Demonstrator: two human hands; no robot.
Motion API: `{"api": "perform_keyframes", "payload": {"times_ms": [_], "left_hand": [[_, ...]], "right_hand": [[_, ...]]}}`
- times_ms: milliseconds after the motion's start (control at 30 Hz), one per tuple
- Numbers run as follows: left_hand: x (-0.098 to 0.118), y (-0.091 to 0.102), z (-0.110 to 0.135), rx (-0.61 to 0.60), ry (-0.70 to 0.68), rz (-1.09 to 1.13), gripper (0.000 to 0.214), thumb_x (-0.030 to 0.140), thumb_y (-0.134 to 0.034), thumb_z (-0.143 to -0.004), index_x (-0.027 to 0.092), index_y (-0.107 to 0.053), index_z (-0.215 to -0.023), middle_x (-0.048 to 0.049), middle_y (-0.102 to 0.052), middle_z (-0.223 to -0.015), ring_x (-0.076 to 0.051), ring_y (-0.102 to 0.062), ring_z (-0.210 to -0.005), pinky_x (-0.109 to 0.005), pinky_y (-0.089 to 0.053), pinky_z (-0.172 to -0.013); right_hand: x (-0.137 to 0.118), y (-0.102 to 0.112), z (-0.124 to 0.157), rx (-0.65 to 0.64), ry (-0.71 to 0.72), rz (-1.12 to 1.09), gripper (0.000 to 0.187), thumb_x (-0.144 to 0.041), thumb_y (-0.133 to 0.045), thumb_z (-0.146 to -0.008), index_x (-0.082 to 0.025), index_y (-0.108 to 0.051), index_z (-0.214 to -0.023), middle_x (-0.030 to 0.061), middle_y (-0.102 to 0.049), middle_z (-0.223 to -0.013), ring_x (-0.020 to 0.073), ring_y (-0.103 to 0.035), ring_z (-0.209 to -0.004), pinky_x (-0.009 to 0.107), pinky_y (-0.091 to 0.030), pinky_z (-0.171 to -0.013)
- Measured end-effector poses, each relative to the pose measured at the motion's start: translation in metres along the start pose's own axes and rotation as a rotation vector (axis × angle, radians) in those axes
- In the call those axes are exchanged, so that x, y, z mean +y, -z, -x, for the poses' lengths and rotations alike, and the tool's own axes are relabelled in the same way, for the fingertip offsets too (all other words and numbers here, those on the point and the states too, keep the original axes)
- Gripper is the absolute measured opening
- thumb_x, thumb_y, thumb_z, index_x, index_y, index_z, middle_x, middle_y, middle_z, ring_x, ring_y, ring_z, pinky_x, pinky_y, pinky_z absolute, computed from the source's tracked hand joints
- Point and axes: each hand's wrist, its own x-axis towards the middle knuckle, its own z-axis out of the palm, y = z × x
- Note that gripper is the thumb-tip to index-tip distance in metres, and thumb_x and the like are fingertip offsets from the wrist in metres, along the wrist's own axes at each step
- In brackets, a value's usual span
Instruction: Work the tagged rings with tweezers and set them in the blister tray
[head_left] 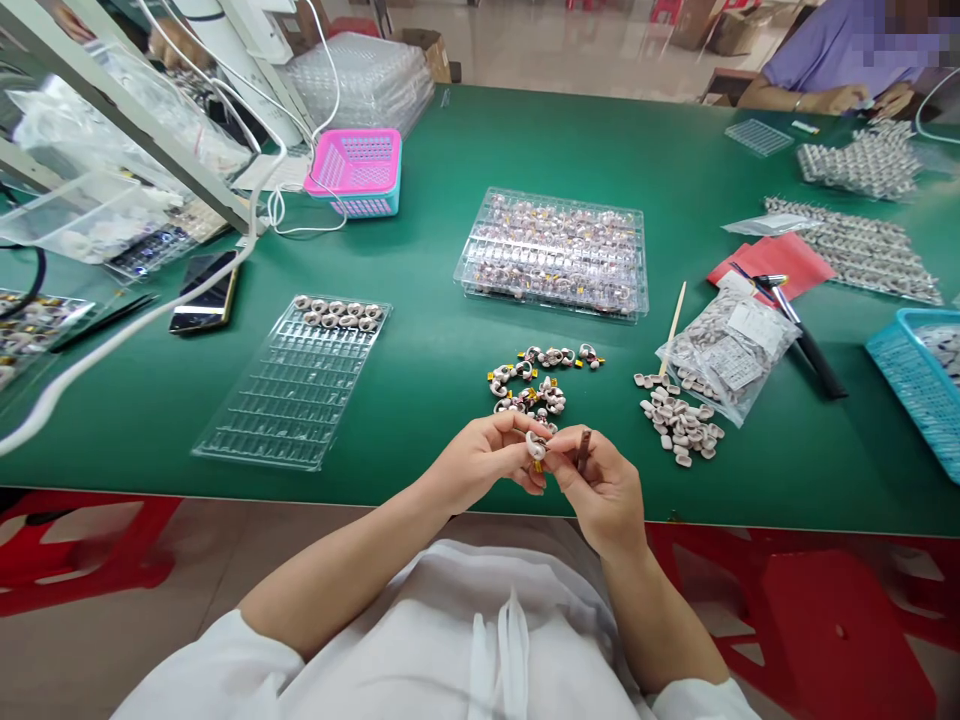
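Note:
My left hand (487, 460) and my right hand (600, 485) meet over the near edge of the green table (450, 360). Between their fingertips sits a small pale earpiece part (535, 446) with a yellow tab below it; the left fingers pinch it. The right hand also grips a thin brown stick (583, 450). Just beyond the hands lies a loose cluster of similar parts (534, 385). To the right is a heap of small pale shells (681, 425).
A clear tray (292, 385) with a few parts in its top row lies at left. A filled clear tray stack (555, 255), pink basket (356, 172), phone (204, 292), bag of parts (727, 350), blue basket (919, 385) and another person's hands (862, 98) are around.

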Motion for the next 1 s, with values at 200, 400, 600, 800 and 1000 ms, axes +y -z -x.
{"api": "perform_keyframes", "payload": {"times_ms": [200, 400, 600, 800, 1000], "left_hand": [[0.001, 0.006, -0.002, -0.015, 0.071, 0.029, 0.029, 0.03, -0.08, -0.072, 0.012, -0.065, -0.09, -0.0027, -0.071, -0.066, -0.012, -0.066, -0.052, -0.023, -0.059, -0.053], [0.006, 0.006, -0.003, -0.01, 0.186, 0.022, 0.028, 0.027, -0.08, -0.069, 0.013, -0.063, -0.086, -0.0026, -0.069, -0.062, -0.011, -0.062, -0.048, -0.023, -0.057, -0.049], [0.008, 0.006, -0.003, -0.029, 0.215, 0.012, 0.032, 0.029, -0.083, -0.066, 0.012, -0.061, -0.082, -0.004, -0.07, -0.062, -0.012, -0.064, -0.049, -0.023, -0.057, -0.048], [0.009, 0.009, -0.004, -0.08, 0.283, 0.061, 0.025, 0.024, -0.081, -0.068, 0.013, -0.062, -0.078, -0.0038, -0.07, -0.063, -0.012, -0.065, -0.051, -0.022, -0.057, -0.049], [0.006, 0.008, -0.003, -0.057, 0.224, 0.027, 0.027, 0.028, -0.082, -0.069, 0.012, -0.064, -0.081, -0.0034, -0.07, -0.065, -0.012, -0.066, -0.053, -0.023, -0.058, -0.051]], "right_hand": [[-0.005, 0.004, -0.003, -0.084, 0.116, 0.172, 0.01, -0.02, -0.062, -0.091, -0.024, -0.069, -0.097, 0.0031, -0.067, -0.088, 0.0128, -0.058, -0.069, 0.025, -0.045, -0.057], [-0.017, 0.011, -0.011, -0.156, 0.191, 0.311, 0.014, -0.014, -0.062, -0.088, -0.023, -0.068, -0.097, -0.0009, -0.065, -0.079, 0.0089, -0.051, -0.06, 0.021, -0.038, -0.05], [-0.019, 0.012, -0.013, -0.194, 0.208, 0.338, 0.018, -0.012, -0.058, -0.088, -0.022, -0.069, -0.099, 0.0, -0.068, -0.081, 0.0093, -0.054, -0.062, 0.022, -0.042, -0.055], [-0.023, 0.01, -0.013, -0.206, 0.185, 0.354, 0.014, -0.018, -0.058, -0.09, -0.023, -0.068, -0.098, 0.0002, -0.067, -0.079, 0.01, -0.053, -0.058, 0.022, -0.044, -0.053], [-0.022, 0.011, -0.01, -0.186, 0.089, 0.327, 0.012, -0.02, -0.06, -0.089, -0.023, -0.069, -0.096, 0.0008, -0.068, -0.08, 0.0111, -0.057, -0.062, 0.023, -0.047, -0.057]]}}
